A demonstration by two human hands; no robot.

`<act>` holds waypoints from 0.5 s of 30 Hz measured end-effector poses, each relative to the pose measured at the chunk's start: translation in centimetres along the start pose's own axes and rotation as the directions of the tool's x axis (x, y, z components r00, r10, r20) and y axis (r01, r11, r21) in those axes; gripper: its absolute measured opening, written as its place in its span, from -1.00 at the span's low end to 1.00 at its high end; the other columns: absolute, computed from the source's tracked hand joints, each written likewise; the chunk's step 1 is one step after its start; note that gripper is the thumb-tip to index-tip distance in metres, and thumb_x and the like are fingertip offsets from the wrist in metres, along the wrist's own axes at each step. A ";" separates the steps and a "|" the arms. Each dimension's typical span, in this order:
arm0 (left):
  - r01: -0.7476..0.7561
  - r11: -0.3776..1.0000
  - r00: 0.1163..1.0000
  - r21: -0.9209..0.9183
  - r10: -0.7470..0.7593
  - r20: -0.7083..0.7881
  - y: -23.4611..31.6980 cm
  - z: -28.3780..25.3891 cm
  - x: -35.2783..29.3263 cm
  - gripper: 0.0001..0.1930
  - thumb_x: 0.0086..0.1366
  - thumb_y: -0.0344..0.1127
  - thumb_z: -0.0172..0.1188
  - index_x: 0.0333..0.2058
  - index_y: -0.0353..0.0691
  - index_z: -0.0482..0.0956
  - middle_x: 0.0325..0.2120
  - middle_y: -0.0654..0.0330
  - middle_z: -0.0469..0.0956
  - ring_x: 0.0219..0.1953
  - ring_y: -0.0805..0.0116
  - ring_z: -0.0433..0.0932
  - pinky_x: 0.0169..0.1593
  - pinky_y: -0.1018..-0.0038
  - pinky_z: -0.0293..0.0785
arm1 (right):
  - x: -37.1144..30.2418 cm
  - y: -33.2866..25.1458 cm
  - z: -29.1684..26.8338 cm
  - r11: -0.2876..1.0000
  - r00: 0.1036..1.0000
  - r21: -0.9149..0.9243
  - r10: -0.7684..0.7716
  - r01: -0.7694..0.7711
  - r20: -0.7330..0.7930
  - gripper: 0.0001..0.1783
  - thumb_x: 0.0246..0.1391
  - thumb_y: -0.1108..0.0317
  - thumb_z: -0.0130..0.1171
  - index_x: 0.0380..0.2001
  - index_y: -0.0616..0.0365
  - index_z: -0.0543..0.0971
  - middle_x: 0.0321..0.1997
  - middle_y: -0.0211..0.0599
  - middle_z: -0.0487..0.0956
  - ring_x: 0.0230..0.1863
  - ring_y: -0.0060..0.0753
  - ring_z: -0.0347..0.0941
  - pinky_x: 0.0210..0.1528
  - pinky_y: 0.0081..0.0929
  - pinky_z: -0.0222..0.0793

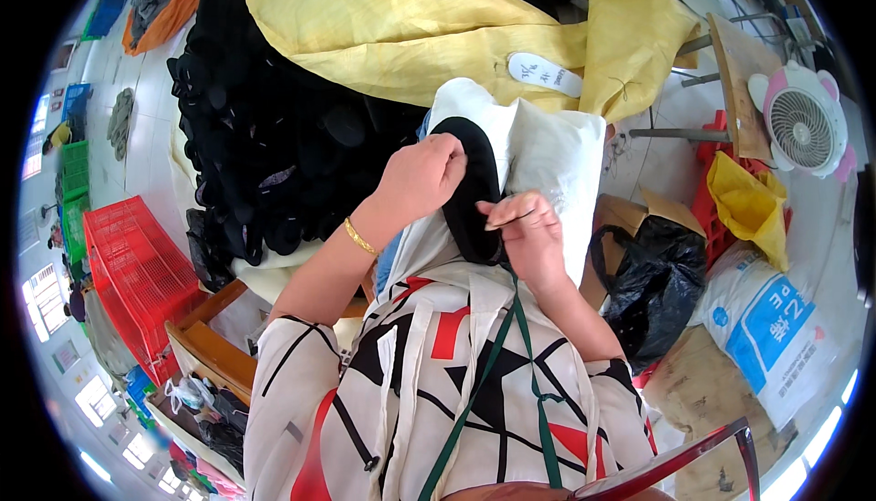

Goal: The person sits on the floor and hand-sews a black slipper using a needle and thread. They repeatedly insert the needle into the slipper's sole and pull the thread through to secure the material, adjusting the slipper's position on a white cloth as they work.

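A long, rounded black fabric slipper (476, 186) lies across the white cloth on my lap. My left hand (427, 171) is closed in a fist over its left edge; what those fingers grip, if anything, is hidden. At the slipper's right edge, my right hand (531, 232) has its fingers curled and pinches a thin dark strip-like tool, too small to name exactly. A green cord (522, 318) runs up my front toward the right hand. Beyond the slipper, a white insole (545, 75) rests on yellow cloth (392, 36).
A large heap of black slippers (292, 145) fills the left front. Red plastic crates (141, 273) stand further left. To the right are a black plastic bag (652, 282) in a cardboard box, a white-and-blue sack (766, 318), a wooden stool (737, 90) and a fan (803, 122).
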State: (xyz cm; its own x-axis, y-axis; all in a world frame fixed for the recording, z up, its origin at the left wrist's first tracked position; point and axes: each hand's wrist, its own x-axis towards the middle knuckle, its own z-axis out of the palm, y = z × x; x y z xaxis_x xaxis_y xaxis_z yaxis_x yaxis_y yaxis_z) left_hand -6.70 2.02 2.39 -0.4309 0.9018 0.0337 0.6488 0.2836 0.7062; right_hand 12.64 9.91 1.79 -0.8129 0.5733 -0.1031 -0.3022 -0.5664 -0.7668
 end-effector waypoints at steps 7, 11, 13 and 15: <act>0.095 0.865 0.961 0.493 -0.209 0.182 3.2 0.4 2.6 -0.42 0.12 0.22 0.27 -0.45 -0.31 0.46 -0.54 -0.04 0.58 -0.46 -0.06 0.62 -0.45 0.18 0.52 | -0.3 -0.7 2.0 0.470 0.814 -0.716 -0.008 0.516 0.581 -0.93 0.13 0.45 0.18 -0.32 0.19 0.54 -0.40 -0.18 0.52 -0.28 -0.16 0.51 0.06 -0.18 0.50; 0.135 0.917 0.984 0.376 -0.169 0.058 0.3 1.1 1.6 -0.61 0.20 -0.02 0.25 -0.44 -0.30 0.48 -0.50 -0.01 0.61 -0.45 -0.08 0.60 -0.40 0.20 0.51 | -1.2 -2.8 1.4 0.353 0.835 -0.763 -0.126 0.542 0.535 -0.79 -0.04 0.51 0.22 -0.26 0.17 0.55 -0.42 -0.18 0.52 -0.29 -0.07 0.52 0.00 -0.18 0.50; 0.196 0.956 0.978 0.216 -0.207 0.029 -0.7 0.8 0.9 -0.70 0.19 -0.16 0.28 -0.40 -0.33 0.54 -0.58 0.12 0.57 -0.53 0.22 0.59 -0.41 0.35 0.49 | -1.8 -4.3 0.1 0.425 0.920 -0.824 -0.064 0.376 0.387 -0.73 0.05 0.57 0.17 -0.12 0.21 0.53 -0.34 -0.12 0.57 -0.29 -0.14 0.58 -0.04 -0.29 0.54; 0.313 0.949 0.949 -0.040 -0.310 0.058 -1.2 0.7 0.5 -0.73 0.19 -0.22 0.30 -0.38 -0.36 0.56 -0.62 0.18 0.54 -0.56 0.41 0.56 -0.43 0.42 0.47 | -2.1 -4.9 -0.4 0.578 0.991 -0.810 0.017 0.096 0.130 -0.71 0.07 0.59 0.15 -0.09 0.22 0.51 -0.30 -0.07 0.60 -0.26 -0.11 0.59 -0.15 -0.37 0.52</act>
State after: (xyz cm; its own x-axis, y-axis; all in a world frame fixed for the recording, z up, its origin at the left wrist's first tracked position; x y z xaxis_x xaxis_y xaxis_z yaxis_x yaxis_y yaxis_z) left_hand -7.28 2.32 1.06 -0.5739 0.7866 -0.2280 0.4557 0.5380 0.7091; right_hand 16.07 11.76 5.52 -0.8754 0.4823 -0.0327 0.1503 0.2072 -0.9667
